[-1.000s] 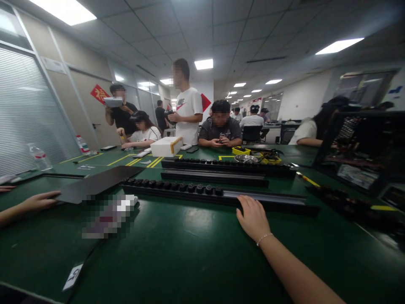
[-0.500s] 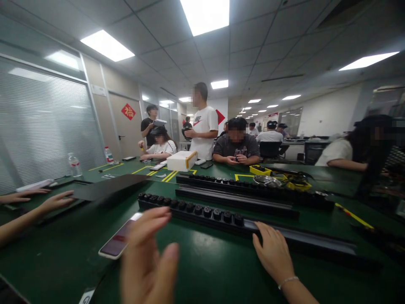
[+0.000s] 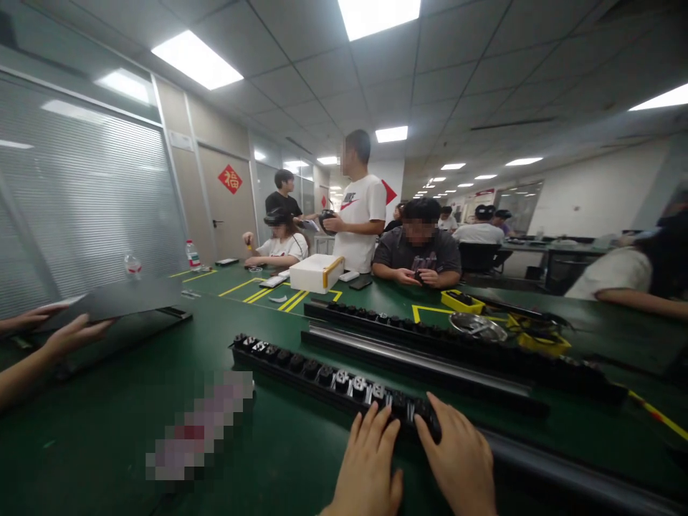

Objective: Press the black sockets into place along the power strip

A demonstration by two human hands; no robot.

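A long black rail (image 3: 263, 364) lies at a slant across the table before me, with a row of black round knob-like pieces (image 3: 310, 368) set along its channel. My left hand (image 3: 368, 459) reaches its near side, fingers stretched out and their tips touching the edge by the row. Just to the right, my right hand (image 3: 459, 455) has its thumb and forefinger on either side of the last black piece (image 3: 428, 417). Past that hand, the rail's bare channel (image 3: 537, 459) continues to the right. Part of the rail is hidden beneath my hands.
Behind it lie a second rail (image 3: 419, 362) and another row of black pieces. A blurred-out phone (image 3: 201, 423) is at left. A co-worker's hands (image 3: 80, 333) hold a dark flat panel (image 3: 134, 297). Yellow trays (image 3: 462, 301), a metal dish (image 3: 477, 327) and a white box (image 3: 314, 274) stand farther back.
My left hand has come down from mid-air and moved right to the rail. My right hand stays at the row's end. The co-worker's panel has moved left and tilted up.
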